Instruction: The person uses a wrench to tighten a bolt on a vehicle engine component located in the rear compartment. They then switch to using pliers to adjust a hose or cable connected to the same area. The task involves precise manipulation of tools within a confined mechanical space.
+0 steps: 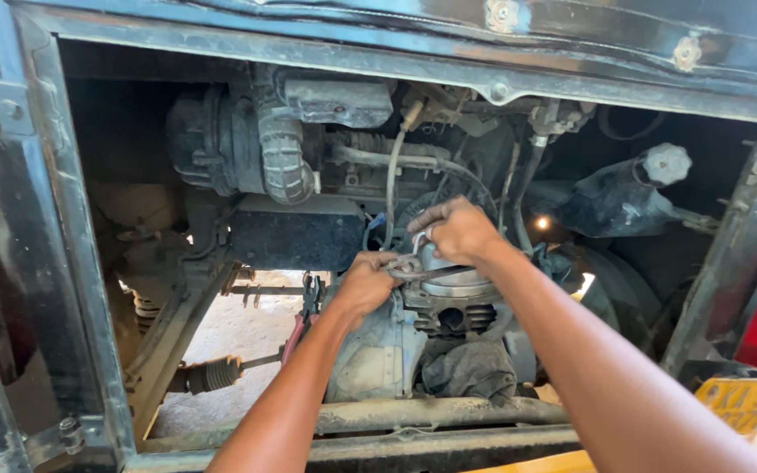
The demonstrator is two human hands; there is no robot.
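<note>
Left hand (364,282) grips wrench (409,270) | right hand (456,229) closed on metal engine cover (457,280) | red-handled pliers (301,320) just left, untouched

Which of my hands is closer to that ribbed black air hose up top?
Left. Your left hand sits below and slightly right of the ribbed black air hose; your right hand is farther right, on the engine's round metal cover.

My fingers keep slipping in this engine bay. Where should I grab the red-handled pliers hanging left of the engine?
Probably by the red handles, reaching from the lower left through the open gap. They point down and outward, while the dark jaw end sits up beside the left hand and the engine casing.
</note>
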